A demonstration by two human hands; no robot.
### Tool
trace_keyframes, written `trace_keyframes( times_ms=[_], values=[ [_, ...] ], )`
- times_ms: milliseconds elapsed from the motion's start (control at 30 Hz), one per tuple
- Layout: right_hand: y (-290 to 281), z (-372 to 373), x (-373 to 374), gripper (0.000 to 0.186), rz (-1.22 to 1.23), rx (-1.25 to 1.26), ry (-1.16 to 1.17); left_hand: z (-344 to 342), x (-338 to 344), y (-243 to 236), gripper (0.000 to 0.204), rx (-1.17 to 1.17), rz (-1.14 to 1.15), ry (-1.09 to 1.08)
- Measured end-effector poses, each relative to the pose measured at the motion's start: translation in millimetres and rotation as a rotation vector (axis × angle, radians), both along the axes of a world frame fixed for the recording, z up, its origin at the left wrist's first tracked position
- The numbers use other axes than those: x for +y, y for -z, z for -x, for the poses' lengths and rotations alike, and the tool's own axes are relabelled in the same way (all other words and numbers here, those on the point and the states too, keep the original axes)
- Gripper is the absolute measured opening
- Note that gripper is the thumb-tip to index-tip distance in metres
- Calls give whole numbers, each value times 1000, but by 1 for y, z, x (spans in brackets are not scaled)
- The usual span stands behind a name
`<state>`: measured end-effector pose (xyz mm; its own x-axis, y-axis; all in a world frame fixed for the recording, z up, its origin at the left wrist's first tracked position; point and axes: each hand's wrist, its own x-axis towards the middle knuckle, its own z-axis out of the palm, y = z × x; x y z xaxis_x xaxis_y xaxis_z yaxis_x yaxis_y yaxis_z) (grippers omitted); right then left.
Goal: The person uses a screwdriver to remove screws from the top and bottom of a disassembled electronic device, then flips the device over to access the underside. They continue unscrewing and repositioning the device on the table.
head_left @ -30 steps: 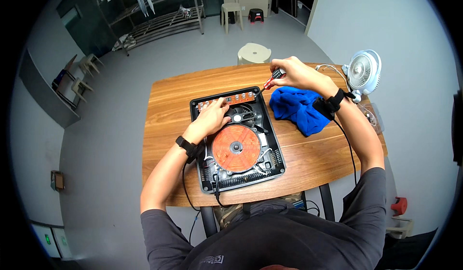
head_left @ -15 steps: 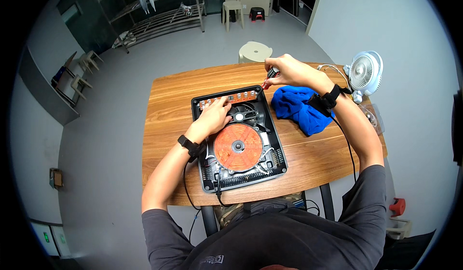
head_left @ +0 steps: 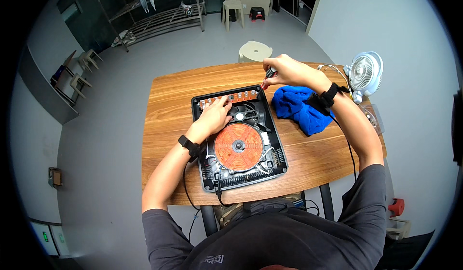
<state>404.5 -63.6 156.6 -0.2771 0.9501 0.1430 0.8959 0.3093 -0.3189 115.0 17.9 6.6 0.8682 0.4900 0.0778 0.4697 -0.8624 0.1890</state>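
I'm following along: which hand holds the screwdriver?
The right hand, near the blue cloth, grips the screwdriver; the left hand, without tools, covers part of the orange board.

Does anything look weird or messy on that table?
Nothing looks spilled or broken. The black appliance is uncovered, so its orange coil shows, which looks odd. Right of it, the blue cloth lies crumpled rather than neatly folded.

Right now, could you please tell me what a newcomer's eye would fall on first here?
Probably the round orange coil in the open black casing on the wooden table. Next would come the bright blue cloth, crumpled to the casing's right. The right hand holds a screwdriver, pointing down at the casing's far right corner.
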Motion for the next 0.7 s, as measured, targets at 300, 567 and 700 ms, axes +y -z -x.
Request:
trace_keyframes(
  times_ms=[300, 567, 700],
  values=[
    [-15, 14, 20, 31, 87, -138, -87, -2, 4, 5, 52, 20, 16, 8],
    [-8, 20, 28, 25, 17, -272, -56, -3, -3, -7, 54, 52, 6, -1],
    [-9, 28, 28, 33, 106, -309, 48, -3, -2, 4, 53, 2, -56, 12]
  ],
)
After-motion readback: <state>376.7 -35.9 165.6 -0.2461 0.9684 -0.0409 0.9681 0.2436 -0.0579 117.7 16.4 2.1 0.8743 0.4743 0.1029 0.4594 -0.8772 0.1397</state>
